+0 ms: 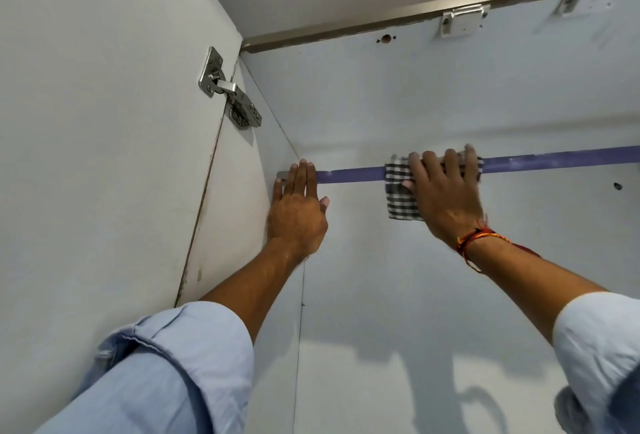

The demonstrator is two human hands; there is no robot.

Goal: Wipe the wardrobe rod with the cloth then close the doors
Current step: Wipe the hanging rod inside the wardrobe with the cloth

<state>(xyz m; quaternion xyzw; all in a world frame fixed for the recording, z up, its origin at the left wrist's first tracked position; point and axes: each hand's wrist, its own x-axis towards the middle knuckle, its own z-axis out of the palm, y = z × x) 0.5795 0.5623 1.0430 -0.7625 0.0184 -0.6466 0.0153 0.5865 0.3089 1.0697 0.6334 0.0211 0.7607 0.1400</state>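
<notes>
While left hand (pixel 298 212) steadies rod (pixel 349 175), right hand (pixel 446 191) seemingly presses cloth (pixel 398 191).

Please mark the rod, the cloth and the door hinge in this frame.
rod (pixel 349 176), head view, bare purple stretch between the two hands.
cloth (pixel 398 196), head view, checked part hanging below the rod, left of the right hand.
hinge (pixel 230 89), head view, metal arm at the door's edge.

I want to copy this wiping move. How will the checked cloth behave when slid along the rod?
The checked cloth is probably floppy: it drapes over the purple rod and hangs below it. It looks thin and light. It may bunch unless pressed, as the right hand does.
</notes>
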